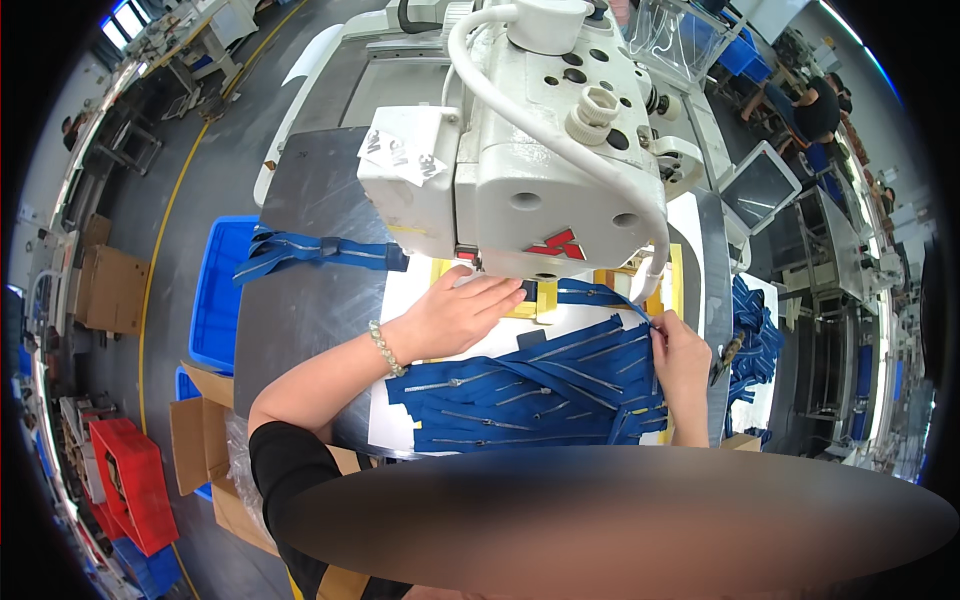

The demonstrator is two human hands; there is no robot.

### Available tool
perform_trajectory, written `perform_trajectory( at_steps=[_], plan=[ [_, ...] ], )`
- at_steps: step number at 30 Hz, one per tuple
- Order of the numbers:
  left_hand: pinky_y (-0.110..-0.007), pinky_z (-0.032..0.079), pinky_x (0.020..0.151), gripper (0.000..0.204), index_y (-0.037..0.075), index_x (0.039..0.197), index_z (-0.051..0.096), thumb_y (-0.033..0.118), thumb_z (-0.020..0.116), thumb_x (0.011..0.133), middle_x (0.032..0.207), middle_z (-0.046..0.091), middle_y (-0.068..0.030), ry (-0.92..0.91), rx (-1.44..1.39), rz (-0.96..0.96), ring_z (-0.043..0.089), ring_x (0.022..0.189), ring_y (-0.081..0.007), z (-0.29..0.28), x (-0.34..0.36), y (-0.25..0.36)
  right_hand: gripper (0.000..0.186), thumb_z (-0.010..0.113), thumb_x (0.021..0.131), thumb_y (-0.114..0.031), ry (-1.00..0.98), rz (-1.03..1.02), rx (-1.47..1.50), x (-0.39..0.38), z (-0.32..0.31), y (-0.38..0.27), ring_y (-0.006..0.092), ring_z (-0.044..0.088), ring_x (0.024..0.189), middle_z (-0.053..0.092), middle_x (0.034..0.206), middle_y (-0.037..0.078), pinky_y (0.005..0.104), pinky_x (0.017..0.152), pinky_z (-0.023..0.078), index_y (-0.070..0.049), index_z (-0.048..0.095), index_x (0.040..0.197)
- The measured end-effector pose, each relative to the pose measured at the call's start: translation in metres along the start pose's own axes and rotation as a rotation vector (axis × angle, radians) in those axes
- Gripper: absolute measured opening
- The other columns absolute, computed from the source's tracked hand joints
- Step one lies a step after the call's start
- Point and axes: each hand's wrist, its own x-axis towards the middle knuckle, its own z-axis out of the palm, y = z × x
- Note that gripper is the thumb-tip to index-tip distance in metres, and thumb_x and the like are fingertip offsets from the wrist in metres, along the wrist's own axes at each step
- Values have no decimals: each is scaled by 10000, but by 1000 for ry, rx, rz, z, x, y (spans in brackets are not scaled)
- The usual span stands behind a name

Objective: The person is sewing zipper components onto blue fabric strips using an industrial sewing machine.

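Blue zippers (530, 392), blue bin (222, 312), box (187, 448) holding plastic (241, 462)

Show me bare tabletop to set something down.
Bare tabletop lies between the zipper bundle and left forearm, and beyond that bundle, left of the machine. Crowded: the white sheet, largely under the zipper pile, and the machine's front, where the left hand lies.

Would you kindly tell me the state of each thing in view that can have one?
Left hand: open, fingers extended.
Right hand: pinching a blue zipper strip.
Bracelet: worn.
Zipper pile: loose, overlapping.
Zipper bundle: gathered together.
White machine: whether running, cannot tell.
Cardboard box: open, flaps spread.
Blue bin: open-topped, partly hidden.
Red crate: open-topped.
Monitor: display unclear.
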Motion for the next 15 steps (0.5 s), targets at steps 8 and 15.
perform_trajectory(
  at_steps=[8, 15],
  plan=[
    [-364, 393, 954, 411, 89, 1259, 603, 154, 585, 853, 1298, 593, -33, -1, 22, -3, 530, 1210, -128, 3, 0, -1, 114, 578, 941, -95, -411, 191, 778, 32, -49, 7, 33, 538, 752, 613, 819, -42, 210, 689, 453, -14, 656, 959],
    [-374, 396, 954, 402, 82, 1249, 606, 139, 578, 852, 1287, 602, -46, 9, -4, -8, 549, 1195, -138, 2, 0, -1, 181, 540, 955, -113, -520, 71, 964, 79, -57, 12, 68, 579, 834, 666, 881, 7, 217, 767, 455, 1, 658, 1033]
  ],
)
